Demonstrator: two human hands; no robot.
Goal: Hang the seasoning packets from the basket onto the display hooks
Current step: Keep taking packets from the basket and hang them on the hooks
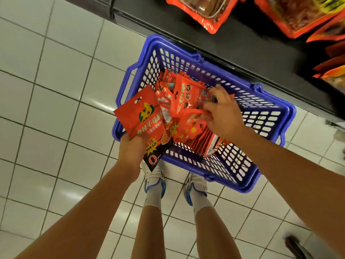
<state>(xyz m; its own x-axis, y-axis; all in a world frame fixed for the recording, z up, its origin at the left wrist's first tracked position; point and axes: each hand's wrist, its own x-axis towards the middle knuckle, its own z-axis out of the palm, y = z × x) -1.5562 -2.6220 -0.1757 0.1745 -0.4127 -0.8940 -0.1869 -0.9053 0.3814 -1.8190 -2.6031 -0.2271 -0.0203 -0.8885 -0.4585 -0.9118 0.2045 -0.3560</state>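
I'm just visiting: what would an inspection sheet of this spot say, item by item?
Surface: white tiled floor.
Job's things: blue basket on the floor, red seasoning packets piled inside.
Clutter: nothing seen.
Hands: left hand holds a stack of packets over the basket's rim; right hand reaches into the pile, fingers on packets.
Cables: nothing seen.
Surroundings: dark shelf base, hanging orange-red packs above, the person's white shoes.

Packets [188, 109] in basket [268, 116]; shelf [233, 43] behind

Red seasoning pkts [183, 109] (heaped) in blue basket [268, 116]
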